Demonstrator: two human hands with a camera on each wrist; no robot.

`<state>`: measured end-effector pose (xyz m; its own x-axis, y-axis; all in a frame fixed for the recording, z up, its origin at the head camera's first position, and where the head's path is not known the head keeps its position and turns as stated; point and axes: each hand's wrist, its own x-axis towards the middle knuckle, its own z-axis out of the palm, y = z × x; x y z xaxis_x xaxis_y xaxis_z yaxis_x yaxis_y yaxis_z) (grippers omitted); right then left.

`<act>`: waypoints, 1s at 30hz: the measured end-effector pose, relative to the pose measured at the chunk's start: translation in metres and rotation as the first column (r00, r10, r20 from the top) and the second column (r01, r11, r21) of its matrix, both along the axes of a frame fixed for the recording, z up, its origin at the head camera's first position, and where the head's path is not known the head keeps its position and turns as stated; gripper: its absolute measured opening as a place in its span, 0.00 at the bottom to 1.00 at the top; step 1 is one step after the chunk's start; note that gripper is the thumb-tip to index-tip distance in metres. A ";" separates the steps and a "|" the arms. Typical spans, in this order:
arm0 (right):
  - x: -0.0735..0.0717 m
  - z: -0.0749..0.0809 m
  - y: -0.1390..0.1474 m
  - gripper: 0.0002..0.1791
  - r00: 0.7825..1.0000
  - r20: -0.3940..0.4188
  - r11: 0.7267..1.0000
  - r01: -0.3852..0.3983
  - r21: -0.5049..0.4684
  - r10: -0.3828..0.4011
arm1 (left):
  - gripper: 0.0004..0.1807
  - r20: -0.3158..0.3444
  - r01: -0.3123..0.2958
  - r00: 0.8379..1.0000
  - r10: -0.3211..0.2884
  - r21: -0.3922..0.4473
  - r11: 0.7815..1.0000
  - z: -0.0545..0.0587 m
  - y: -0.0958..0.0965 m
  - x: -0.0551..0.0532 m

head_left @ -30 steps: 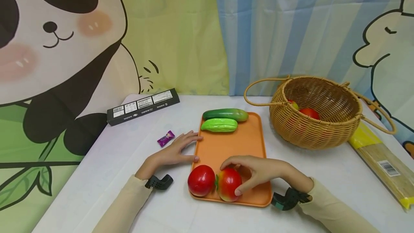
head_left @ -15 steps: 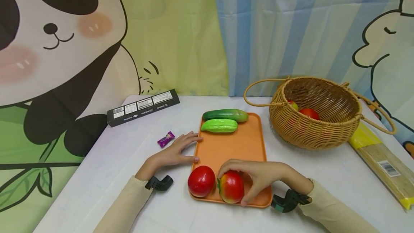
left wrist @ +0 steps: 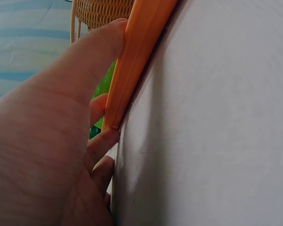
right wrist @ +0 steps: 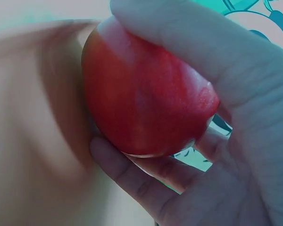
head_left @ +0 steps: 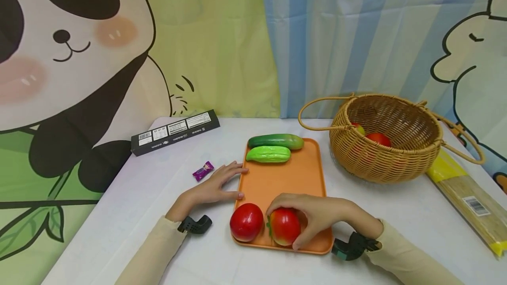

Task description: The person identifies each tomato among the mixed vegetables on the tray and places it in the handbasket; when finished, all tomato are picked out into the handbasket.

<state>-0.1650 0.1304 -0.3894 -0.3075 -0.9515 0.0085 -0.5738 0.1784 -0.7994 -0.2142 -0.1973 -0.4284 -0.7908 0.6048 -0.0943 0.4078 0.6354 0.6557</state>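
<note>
An orange tray (head_left: pixel 282 184) lies on the white table. My left hand (head_left: pixel 214 184) rests at its left side, thumb and fingertips touching the tray's rim (left wrist: pixel 127 70) in the left wrist view. My right hand (head_left: pixel 317 214) curls over a red toy tomato (head_left: pixel 286 228) with a yellowish base and green leaves, near the tray's front edge. In the right wrist view the thumb and fingers lie round the tomato (right wrist: pixel 141 94). Just left of it sits a glossy red round fruit (head_left: pixel 246 222). A dark green cucumber (head_left: pixel 276 140) and a bright green bumpy one (head_left: pixel 268 154) lie at the tray's far end.
A wicker basket (head_left: pixel 386 162) with red fruits (head_left: pixel 379 139) inside stands at the back right, beside a yellow-ended packet (head_left: pixel 467 197). Left of the tray are a small purple wrapped sweet (head_left: pixel 203 171) and a long black box (head_left: pixel 175 132). Printed curtains hang behind.
My right hand has shifted the tomato slightly right, away from the other red fruit, and turned it a little. My left hand has stayed at the tray's edge.
</note>
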 end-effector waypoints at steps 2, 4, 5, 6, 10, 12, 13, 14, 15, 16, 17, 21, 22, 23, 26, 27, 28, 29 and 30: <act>0.000 0.002 0.001 0.36 0.999 0.026 0.999 0.031 0.013 -0.031 | 0.39 0.000 0.001 1.000 -0.001 0.001 1.000 0.000 0.000 0.000; 0.000 0.005 0.002 0.37 0.997 0.043 0.998 0.061 0.030 -0.062 | 0.39 0.005 0.000 1.000 0.000 0.003 1.000 0.000 0.000 0.000; 0.001 0.007 0.002 0.37 0.996 0.051 0.996 0.075 0.040 -0.077 | 0.39 0.007 -0.002 1.000 0.002 0.003 1.000 0.000 0.000 0.000; 0.001 0.008 0.002 0.38 0.994 0.055 0.995 0.089 0.050 -0.092 | 0.39 0.008 -0.002 1.000 0.002 0.004 1.000 0.000 0.000 0.000; 0.003 0.013 0.003 0.39 0.990 0.062 0.990 0.118 0.075 -0.123 | 0.39 0.010 -0.005 1.000 0.005 0.005 1.000 0.000 0.000 0.001; 0.003 0.014 0.005 0.39 0.990 0.058 0.990 0.121 0.078 -0.126 | 0.39 0.010 -0.007 1.000 0.007 0.004 1.000 0.000 0.000 0.001; 0.003 0.015 0.005 0.39 0.991 0.050 0.989 0.123 0.077 -0.127 | 0.39 0.011 -0.007 1.000 0.007 0.003 1.000 0.000 0.000 0.001; 0.003 0.015 0.006 0.39 0.991 0.045 0.989 0.126 0.075 -0.130 | 0.39 0.006 -0.004 1.000 0.004 0.002 1.000 0.000 0.000 0.001; 0.003 0.016 0.007 0.39 0.990 0.041 0.989 0.128 0.072 -0.131 | 0.39 0.002 -0.003 1.000 0.003 0.002 1.000 0.000 0.000 0.001; 0.002 0.016 0.008 0.38 0.990 0.042 0.989 0.131 0.068 -0.134 | 0.39 -0.002 -0.001 1.000 0.001 0.000 1.000 0.000 0.000 0.001; 0.002 0.017 0.009 0.38 0.990 0.037 0.989 0.134 0.064 -0.137 | 0.39 -0.008 0.003 1.000 -0.003 0.000 1.000 0.000 0.000 0.001; 0.001 0.020 0.012 0.37 0.990 0.026 0.989 0.140 0.045 -0.141 | 0.39 -0.022 0.009 1.000 -0.009 -0.001 1.000 0.000 0.001 0.000; 0.000 0.021 0.013 0.37 0.990 0.016 0.989 0.142 0.039 -0.143 | 0.39 -0.023 0.009 1.000 -0.010 -0.002 1.000 0.000 0.001 0.000; 0.000 0.022 0.014 0.37 0.989 0.006 0.989 0.145 0.032 -0.145 | 0.39 -0.023 0.009 1.000 -0.009 -0.003 1.000 0.000 0.001 0.000; -0.002 0.026 0.018 0.36 0.988 -0.012 0.988 0.156 0.004 -0.156 | 0.39 -0.019 0.004 1.000 -0.004 -0.004 1.000 -0.001 0.000 0.000; -0.003 0.027 0.019 0.36 0.987 -0.019 0.987 0.161 -0.006 -0.161 | 0.39 -0.015 0.002 1.000 -0.002 -0.005 1.000 -0.001 0.000 0.000; -0.004 0.029 0.021 0.36 0.986 -0.025 0.986 0.167 -0.016 -0.167 | 0.39 -0.011 -0.001 1.000 0.001 -0.004 1.000 -0.001 0.000 0.001; -0.004 0.030 0.022 0.36 0.985 -0.029 0.985 0.170 -0.027 -0.171 | 0.39 -0.008 -0.004 1.000 0.004 -0.004 1.000 -0.001 0.000 0.001; -0.005 0.032 0.023 0.36 0.984 -0.034 0.984 0.176 -0.037 -0.177 | 0.39 -0.003 -0.007 1.000 0.007 -0.003 1.000 0.000 0.000 0.001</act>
